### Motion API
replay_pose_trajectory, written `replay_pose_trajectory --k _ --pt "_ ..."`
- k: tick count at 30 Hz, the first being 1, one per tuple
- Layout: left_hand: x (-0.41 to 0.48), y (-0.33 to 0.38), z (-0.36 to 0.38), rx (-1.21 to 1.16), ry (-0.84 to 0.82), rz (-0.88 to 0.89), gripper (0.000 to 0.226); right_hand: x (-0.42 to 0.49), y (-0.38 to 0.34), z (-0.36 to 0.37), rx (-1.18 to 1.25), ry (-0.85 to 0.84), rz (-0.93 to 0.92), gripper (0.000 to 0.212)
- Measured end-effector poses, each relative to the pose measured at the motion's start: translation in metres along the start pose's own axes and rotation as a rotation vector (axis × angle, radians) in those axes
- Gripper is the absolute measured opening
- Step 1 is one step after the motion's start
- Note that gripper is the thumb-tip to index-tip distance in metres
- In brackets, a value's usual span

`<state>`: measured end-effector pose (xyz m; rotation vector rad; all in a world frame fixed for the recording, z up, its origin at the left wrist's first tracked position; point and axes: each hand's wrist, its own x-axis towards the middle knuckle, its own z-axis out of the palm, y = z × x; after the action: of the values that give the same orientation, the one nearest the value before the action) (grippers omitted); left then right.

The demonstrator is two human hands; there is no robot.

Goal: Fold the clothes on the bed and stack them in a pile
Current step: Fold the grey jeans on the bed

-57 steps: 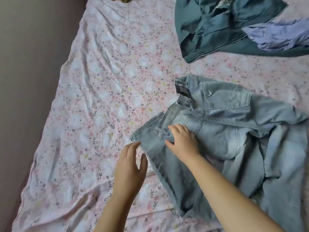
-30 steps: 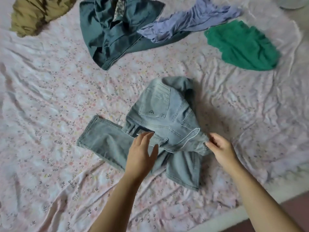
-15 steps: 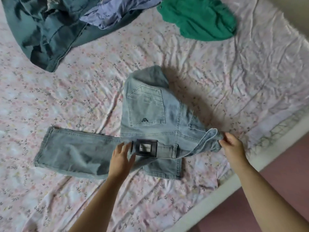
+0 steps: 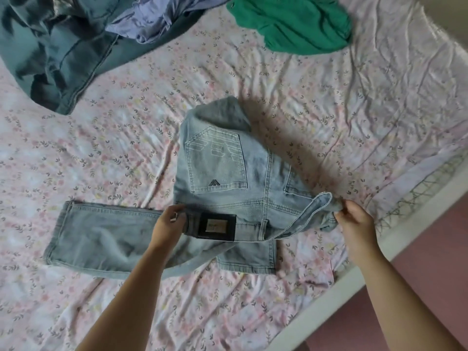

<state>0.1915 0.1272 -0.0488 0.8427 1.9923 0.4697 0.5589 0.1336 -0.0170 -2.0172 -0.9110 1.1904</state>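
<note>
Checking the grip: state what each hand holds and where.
Both hold the light jeans: left hand at the waistband by the patch, right hand pinching the waistband's other end.

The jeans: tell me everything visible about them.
The jeans are pale, faded blue denim, lying on the floral bed sheet partly folded, seat side up. A back pocket with light stitched lines and a small dark logo faces the camera; a dark waistband patch sits below it. One leg stretches flat toward the left, its hem showing. The left hand holds the waistband beside the patch; the right hand pinches the bunched waistband end near the bed's edge.
</note>
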Motion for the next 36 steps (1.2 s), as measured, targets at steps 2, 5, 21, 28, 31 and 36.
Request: replay_pose_trajectory --k 2,5,21,28,31,36 --pt "-0.007 0.012 -0.010 0.017 -0.004 0.019 0.020 -0.006 -0.014 -0.001 0.014 -0.030 -0.025 0.032" --pt "-0.026 0.036 -0.028 -0.003 -0.034 0.070 0.015 -0.019 -0.044 -0.003 0.004 -0.046 -0.091 0.025" --pt "-0.211 0.245 -0.261 -0.588 0.164 0.465 0.017 -0.119 -0.367 -0.002 0.229 -0.096 -0.592 0.028" --pt "-0.295 0.271 -0.373 -0.832 0.269 0.738 0.025 -0.197 -0.507 -0.007 0.483 -0.268 -0.761 0.008" --pt "-0.329 0.267 -0.409 -0.858 0.331 0.841 0.037 -0.227 -0.548 -0.012 0.537 -0.381 -0.814 0.017" --pt "-0.348 0.256 -0.458 -0.641 0.802 0.805 0.044 -0.256 -0.585 -0.006 0.505 -0.435 -0.991 0.027"
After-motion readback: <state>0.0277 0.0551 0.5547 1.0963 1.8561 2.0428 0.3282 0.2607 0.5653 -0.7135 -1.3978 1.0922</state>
